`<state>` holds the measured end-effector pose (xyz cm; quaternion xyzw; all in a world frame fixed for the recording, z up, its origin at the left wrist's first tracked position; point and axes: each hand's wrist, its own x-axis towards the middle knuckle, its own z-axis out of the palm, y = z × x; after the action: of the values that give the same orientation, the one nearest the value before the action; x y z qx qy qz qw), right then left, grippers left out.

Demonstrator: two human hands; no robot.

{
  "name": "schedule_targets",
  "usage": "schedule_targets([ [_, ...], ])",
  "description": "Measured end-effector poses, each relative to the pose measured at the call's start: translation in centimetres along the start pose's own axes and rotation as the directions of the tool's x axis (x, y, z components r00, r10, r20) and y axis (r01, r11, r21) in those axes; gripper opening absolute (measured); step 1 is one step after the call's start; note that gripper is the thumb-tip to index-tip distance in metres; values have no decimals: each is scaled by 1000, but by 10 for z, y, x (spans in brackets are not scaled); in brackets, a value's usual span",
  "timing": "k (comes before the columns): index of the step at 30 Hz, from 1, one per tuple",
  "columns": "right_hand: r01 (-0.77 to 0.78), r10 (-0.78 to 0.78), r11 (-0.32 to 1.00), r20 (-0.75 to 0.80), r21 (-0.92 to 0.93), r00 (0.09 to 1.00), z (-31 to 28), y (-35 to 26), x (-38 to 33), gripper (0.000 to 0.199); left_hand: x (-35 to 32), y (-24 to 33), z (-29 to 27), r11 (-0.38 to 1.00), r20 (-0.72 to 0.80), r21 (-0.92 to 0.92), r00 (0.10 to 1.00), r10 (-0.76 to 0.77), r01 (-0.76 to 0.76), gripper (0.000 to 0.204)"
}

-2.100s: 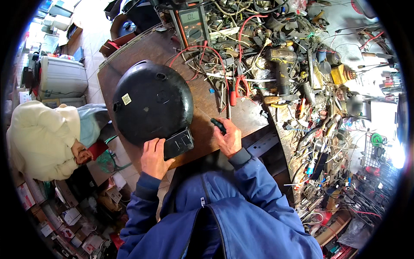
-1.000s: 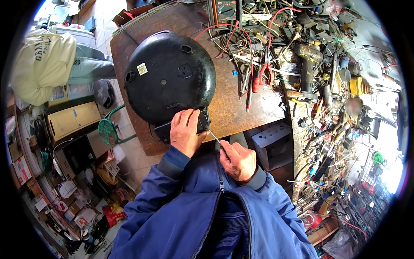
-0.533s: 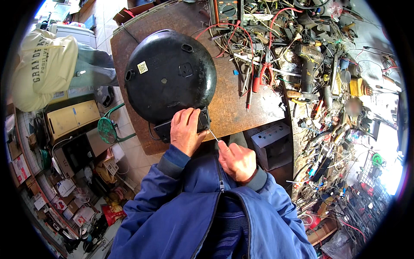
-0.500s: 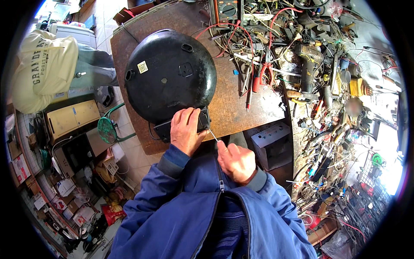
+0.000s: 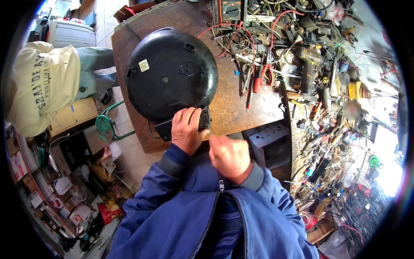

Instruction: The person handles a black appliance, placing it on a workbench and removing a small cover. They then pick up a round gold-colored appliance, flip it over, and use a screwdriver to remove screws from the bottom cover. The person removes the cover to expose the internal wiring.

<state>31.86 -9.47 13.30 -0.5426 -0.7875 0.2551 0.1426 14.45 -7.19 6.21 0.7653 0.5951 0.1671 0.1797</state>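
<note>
A large round black appliance (image 5: 172,82) lies bottom up on the wooden table, with a small pale sticker, a recess and slotted feet on its base. A black box-like housing (image 5: 164,131) sticks out from its near edge. My left hand (image 5: 186,129) grips this housing, fingers curled over the top and thumb at its right end. Just right of it, my right hand (image 5: 230,157) is closed in a fist, blurred by motion. It holds a screwdriver, whose shaft showed plainly earlier; the fist hides the handle and the blur smears the shaft now.
On the table (image 5: 254,114), red-handled pliers (image 5: 267,74), a multimeter (image 5: 231,12) and tangled wires lie to the right. A power drill (image 5: 308,69) rests among heaped tools and parts. A person (image 5: 47,82) stands at the left, near a green stool (image 5: 105,128).
My right hand has shifted slightly left and turned, now blurred. The left hand keeps its hold on the housing. The person at the left has moved a little.
</note>
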Motion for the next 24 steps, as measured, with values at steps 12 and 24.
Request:
schedule_targets([
  [12, -513, 73, 489, 553, 705, 830, 8, 142, 32, 25, -9, -8, 0, 996, 9, -64, 997, 70, -69, 46],
  [24, -353, 94, 607, 377, 712, 921, -8, 114, 11, 28, -15, -13, -2, 991, 17, -109, 997, 81, -79, 37],
])
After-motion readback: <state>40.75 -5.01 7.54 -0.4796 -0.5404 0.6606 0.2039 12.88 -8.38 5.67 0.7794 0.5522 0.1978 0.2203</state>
